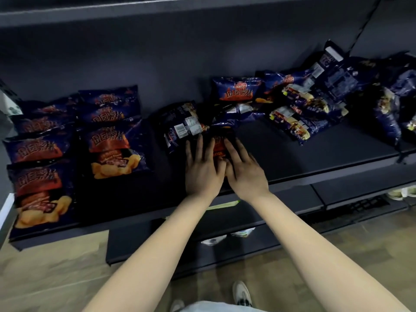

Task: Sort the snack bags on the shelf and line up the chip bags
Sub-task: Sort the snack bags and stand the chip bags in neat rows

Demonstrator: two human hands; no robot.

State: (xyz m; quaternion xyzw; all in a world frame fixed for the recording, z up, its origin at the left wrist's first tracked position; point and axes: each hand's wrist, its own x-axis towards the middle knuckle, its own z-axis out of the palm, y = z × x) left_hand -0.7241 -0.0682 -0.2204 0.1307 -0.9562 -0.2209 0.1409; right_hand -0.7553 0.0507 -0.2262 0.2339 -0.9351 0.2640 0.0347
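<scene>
Dark blue chip bags with red-orange lettering lie in two overlapping columns at the shelf's left: one column (37, 176) by the left end, a second (112, 140) beside it. At mid-shelf my left hand (202, 167) and my right hand (243, 170) lie flat, fingers spread, side by side on one chip bag (219, 143). This bag is mostly hidden under my hands. A bag lying back side up (182, 124) touches it on the left. A loose heap of mixed blue snack bags (299, 104) spreads to the right.
The dark shelf board (292, 154) has bare surface in front of the heap. Its front edge (292, 179) runs just below my wrists. A lower shelf (202, 239) sticks out beneath. More bags (391, 109) crowd the far right end. The back panel (180, 52) rises behind.
</scene>
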